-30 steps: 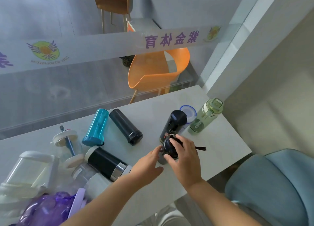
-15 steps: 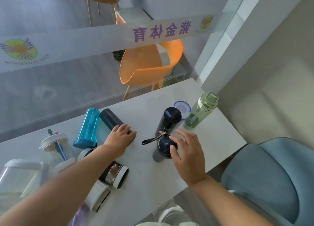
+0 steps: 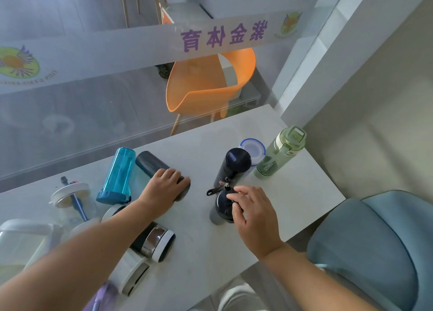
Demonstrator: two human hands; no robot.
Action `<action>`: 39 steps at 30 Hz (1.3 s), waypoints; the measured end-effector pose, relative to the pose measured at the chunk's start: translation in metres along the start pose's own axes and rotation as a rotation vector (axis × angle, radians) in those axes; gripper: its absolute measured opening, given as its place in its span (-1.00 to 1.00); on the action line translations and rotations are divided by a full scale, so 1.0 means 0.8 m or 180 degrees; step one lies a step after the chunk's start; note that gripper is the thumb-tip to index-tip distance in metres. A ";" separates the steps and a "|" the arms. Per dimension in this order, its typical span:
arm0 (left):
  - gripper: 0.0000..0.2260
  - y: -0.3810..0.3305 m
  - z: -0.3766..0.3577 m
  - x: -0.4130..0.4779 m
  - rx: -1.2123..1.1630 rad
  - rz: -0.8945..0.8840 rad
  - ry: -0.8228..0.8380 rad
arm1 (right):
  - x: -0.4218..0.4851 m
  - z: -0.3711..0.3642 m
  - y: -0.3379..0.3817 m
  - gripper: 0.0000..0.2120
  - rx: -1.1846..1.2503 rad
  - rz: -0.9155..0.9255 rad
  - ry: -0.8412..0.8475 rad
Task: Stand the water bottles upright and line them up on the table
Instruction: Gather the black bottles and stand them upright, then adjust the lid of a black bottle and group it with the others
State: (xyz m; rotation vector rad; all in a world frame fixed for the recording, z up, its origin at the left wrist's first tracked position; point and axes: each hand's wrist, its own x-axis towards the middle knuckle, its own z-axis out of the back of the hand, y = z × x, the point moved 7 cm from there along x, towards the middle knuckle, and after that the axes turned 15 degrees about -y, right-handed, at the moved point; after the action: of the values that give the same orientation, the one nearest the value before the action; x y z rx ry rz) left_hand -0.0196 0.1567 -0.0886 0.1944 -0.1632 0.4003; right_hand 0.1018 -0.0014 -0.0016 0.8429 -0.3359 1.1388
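Now left grip clasps the lying black bottle; right grip (loosely open) touches the upright flask.

Translucent blue plastic bottle, matt black flask, smooth grey table

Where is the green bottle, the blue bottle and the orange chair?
green bottle [image 3: 278, 155], head view, on its clear body below the lid
blue bottle [image 3: 118, 172], head view, on the middle of its lying body
orange chair [image 3: 203, 83], head view, on the inside of its seat shell
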 end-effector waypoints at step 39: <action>-0.69 0.087 0.081 -0.158 -0.2730 0.3957 -0.1007 | -0.058 -0.082 0.127 -0.81 0.0723 0.0764 0.1342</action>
State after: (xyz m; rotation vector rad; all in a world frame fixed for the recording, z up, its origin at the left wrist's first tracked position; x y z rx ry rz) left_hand -0.1701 0.1586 -0.0399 -0.7493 -0.7566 1.4839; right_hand -0.0196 0.0326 -0.0314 0.7474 0.0461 1.5646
